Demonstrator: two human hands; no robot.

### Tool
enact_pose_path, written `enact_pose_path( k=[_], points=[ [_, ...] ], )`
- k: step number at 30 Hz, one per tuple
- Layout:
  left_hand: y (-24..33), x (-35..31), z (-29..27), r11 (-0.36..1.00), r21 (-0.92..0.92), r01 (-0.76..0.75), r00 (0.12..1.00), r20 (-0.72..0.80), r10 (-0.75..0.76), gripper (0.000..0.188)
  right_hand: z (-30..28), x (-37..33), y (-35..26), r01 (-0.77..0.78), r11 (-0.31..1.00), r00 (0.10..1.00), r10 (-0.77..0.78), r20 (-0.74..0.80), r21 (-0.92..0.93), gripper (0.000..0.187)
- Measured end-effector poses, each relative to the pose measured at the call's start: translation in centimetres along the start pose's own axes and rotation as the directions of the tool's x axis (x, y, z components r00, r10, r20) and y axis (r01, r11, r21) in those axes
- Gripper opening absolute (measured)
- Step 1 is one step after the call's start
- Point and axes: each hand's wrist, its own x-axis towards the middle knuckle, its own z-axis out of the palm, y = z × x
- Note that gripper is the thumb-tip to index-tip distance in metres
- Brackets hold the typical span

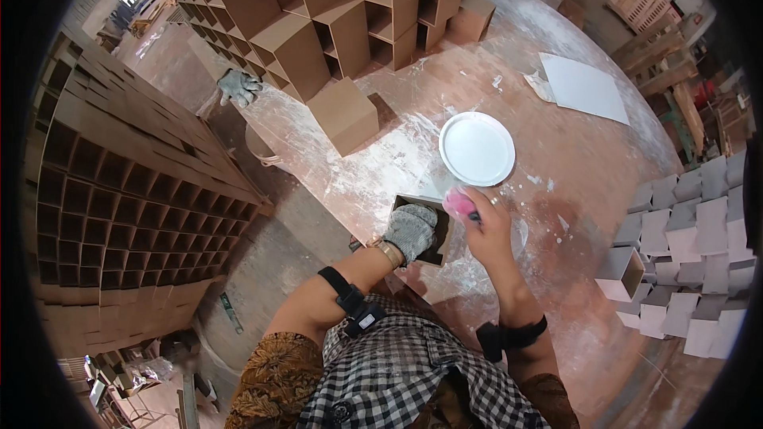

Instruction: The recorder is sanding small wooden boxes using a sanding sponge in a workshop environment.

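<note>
- Brown fibreboard makes up the small open-sided cube box (425, 226) in hand; it sits on the paint-spattered floor just below the round white paint pail (477, 148), which serves as the landmark here.
- The left hand (412, 229), in a grey knitted work glove, lies over the box's near-left edge, fingers curled down onto the rim in a loose clamp that steadies it.
- The right hand (489, 226), bare with a ring, is closed around a pink sponge applicator (458, 202), held right at the box's upper-right corner, just under the pail.
- Handling, as a judgement: the box looks light, stiff and thin-walled, with square edges; it is best gripped across a wall or by the open rim, away from any freshly coated face, which would be tacky and mark easily. The sponge is soft and squashy, and likely slippery when loaded.
- Containers: the pail holds white paint or filler nearly to its rim, surface smooth. The box's cavity is dark; I cannot tell what, if anything, is inside.
- Up-left of the pail stand raw brown cube boxes (342, 115), single and stacked; right of it lie white-coated boxes (683, 222) in rows; a flat white sheet (584, 86) lies up-right.
- A spare grey glove (238, 86) rests far left of the pail.
</note>
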Motion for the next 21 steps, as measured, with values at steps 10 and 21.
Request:
enact_pose_path(
  k=[10,21],
  points=[
    [1.9,1.0,1.1,0.995,0.080,0.064,0.996,0.058,-0.069,0.017,-1.5,-7.9,-2.6,0.059,0.986,0.959,-0.012,0.282,-0.158,0.052],
    [2.2,1.1,1.4,0.992,0.086,0.098,0.991,0.083,-0.105,0.018,-0.8,-5.7,-1.3,0.070,0.968,0.983,-0.027,0.181,-0.239,0.050]
  ],
)
